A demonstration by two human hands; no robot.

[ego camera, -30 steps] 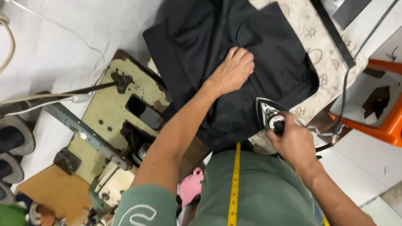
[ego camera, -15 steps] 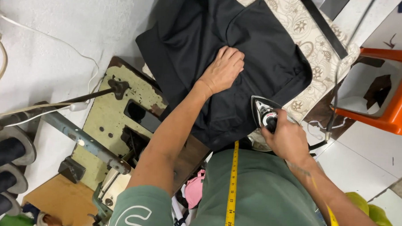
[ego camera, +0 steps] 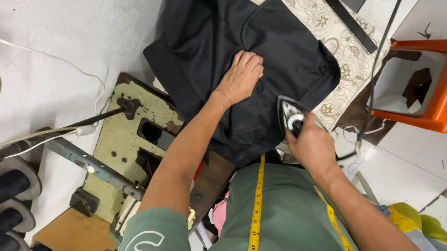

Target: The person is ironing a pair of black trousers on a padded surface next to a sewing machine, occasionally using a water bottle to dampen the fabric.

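- Left hand (ego camera: 242, 76): palm down, fingers loosely curled, pressing flat on the black woven garment (ego camera: 221, 51); it grips nothing.
- Right hand (ego camera: 312, 146): wrapped tight around the handle of the dark electric iron with a silver soleplate (ego camera: 289, 115), whose nose rests on the near right part of the garment. The two hands are apart, the iron between them.
- Yellow measuring tape (ego camera: 257, 206): hangs down the person's green shirt, nearest the camera; a second run crosses the right forearm.
- Black woven garment: spread over the patterned cream pressing cloth (ego camera: 336, 25), its near edge overhanging toward the person, its left edge draped over the worn cream sewing-machine head (ego camera: 119, 136).
- Sewing-machine head: tipped on its side to the left of the garment, paint chipped, a dark slot open in its base; a grey metal bar (ego camera: 83, 160) crosses beneath it.
- Black thread cones (ego camera: 6, 187): lower left corner, lying side by side.
- Orange plastic stool (ego camera: 445, 84): right edge, well apart from the iron; its hollow top holds white and dark scraps, which I cannot make out further.
- Black cord (ego camera: 379, 61): runs from the upper right down toward the iron.
- White cable (ego camera: 62, 63): trails across the pale floor at far left.
- No package, label or sign can be told apart here.
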